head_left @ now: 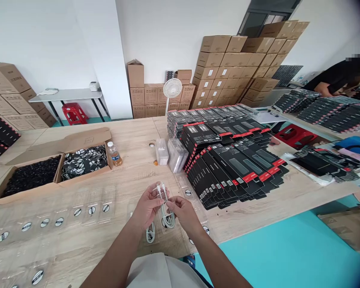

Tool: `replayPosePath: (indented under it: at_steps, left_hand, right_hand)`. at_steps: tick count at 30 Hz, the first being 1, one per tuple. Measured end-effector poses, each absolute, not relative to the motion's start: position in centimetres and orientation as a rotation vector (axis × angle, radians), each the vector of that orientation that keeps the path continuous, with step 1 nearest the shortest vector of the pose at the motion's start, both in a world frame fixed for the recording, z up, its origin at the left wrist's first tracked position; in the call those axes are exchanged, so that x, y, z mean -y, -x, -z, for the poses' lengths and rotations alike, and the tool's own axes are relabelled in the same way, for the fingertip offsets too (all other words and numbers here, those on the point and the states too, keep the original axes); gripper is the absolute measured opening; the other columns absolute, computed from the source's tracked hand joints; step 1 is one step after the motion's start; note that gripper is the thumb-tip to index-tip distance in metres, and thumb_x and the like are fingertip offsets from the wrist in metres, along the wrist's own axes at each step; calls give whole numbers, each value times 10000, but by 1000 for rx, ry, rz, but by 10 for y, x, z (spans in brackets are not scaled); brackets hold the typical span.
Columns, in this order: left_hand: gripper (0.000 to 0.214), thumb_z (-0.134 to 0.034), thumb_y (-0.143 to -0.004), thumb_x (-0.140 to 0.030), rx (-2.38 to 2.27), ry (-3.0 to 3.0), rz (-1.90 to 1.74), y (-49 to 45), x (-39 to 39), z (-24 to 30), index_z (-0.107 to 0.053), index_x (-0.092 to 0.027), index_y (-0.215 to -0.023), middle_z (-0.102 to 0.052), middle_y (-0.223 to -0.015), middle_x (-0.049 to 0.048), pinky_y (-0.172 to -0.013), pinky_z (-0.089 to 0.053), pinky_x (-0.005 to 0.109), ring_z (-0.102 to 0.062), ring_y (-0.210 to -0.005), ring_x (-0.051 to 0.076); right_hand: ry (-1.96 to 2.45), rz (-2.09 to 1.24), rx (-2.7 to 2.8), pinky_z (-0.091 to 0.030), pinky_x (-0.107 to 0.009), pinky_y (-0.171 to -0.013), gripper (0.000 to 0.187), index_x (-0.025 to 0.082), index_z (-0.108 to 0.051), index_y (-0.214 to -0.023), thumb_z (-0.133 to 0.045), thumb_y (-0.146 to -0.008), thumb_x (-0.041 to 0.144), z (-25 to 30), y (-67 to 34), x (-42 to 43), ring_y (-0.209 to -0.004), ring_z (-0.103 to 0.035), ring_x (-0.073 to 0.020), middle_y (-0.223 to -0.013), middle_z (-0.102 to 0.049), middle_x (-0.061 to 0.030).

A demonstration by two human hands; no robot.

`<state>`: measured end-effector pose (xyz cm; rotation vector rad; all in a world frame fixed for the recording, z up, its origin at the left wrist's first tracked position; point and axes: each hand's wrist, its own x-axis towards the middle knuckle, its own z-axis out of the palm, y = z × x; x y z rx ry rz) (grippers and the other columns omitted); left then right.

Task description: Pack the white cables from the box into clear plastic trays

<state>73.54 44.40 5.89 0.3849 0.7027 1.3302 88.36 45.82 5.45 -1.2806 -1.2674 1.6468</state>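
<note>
Both hands (183, 212) hold a cable (173, 221) over a wooden table (135, 172), cartons (211, 60) beyond.

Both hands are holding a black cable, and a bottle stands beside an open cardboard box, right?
Only the colour is wrong: the head view shows the left hand and right hand holding a white cable, not black. The bottle does stand beside an open cardboard box.

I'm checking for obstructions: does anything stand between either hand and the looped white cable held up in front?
Nothing visible does: the left hand and the right hand both grip the white cable directly.
</note>
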Motion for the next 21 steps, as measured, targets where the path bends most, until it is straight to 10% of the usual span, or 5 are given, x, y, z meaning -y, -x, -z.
replayPosePath:
  at_steps: [6, 13, 21]
  left_hand:
    - [489, -773, -574, -69, -758, -473, -1379, -739, -443, -62, -631, -194, -1026, -714, -976, 60, -851, -467, 318, -656, -968, 216]
    - [495, -801, -546, -80, -808, -376, -1256, -741, -436, -64, -654, -165, -1010, -705, -968, 80, -740, -510, 303, -675, -857, 214]
    - [546, -795, -560, -66, -780, -288, -1270, -748, -434, -56, -630, -156, -1072, -707, -854, 41, -698, -515, 269, -669, -727, 155]
  right_hand:
    - [1196, -1691, 1342, -373, -247, -566, 341, 165, -601, -685, -640, -752, 497, -55, -887, -456, -566, -509, -123, -597, -615, 9]
    - [1277, -1548, 1224, -445, -249, -592, 460, 201, -596, -1089, -607, -766, 529, -53, -893, -473, -748, -594, -163, -887, -649, -38]
    - [1221, -1447, 1211, -396, -246, -507, 458, 182, -607, -1137, -603, -779, 466, -47, -876, -469, -565, -486, -119, -666, -560, 32]
